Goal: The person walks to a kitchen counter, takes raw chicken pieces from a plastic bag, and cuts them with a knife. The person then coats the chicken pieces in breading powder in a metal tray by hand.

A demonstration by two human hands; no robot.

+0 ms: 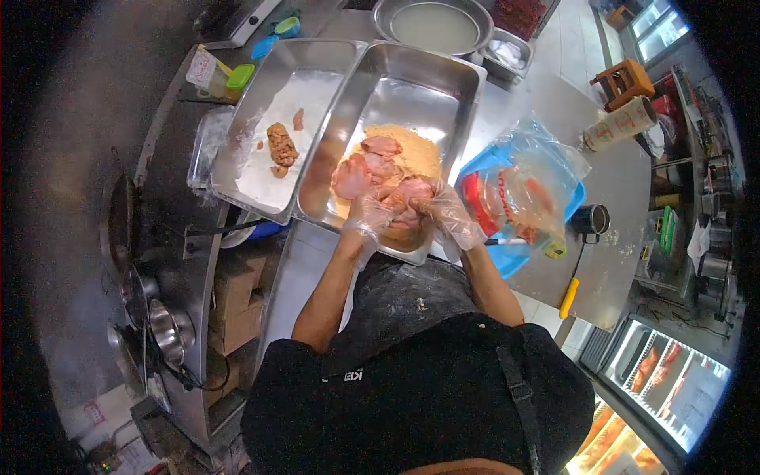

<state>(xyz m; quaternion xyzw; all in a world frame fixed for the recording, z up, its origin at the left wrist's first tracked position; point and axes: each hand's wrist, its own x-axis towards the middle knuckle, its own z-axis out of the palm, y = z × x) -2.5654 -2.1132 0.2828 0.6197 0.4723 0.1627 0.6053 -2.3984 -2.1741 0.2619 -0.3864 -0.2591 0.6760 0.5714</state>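
Both my hands wear clear plastic gloves and are at the near end of a deep metal tray (431, 71). My left hand (372, 215) and my right hand (450, 215) pinch a piece of raw meat (416, 188) between them, low over the tray. Orange-tan crumbs (419, 150) cover part of its floor. More pink raw meat pieces (352, 176) lie on the crumbs just beyond my fingers. A second metal tray (317, 55) to the left holds white flour (257, 180) with a clump of brownish meat pieces (282, 146) on it.
To the right, a blue tray (514, 265) carries a clear plastic bag (546, 158) with red print. Beyond it are a small dark pot (590, 219) and a yellow-handled tool (569, 297). A wide metal bowl of cloudy liquid (435, 28) stands at the back. Pans (170, 332) hang at left.
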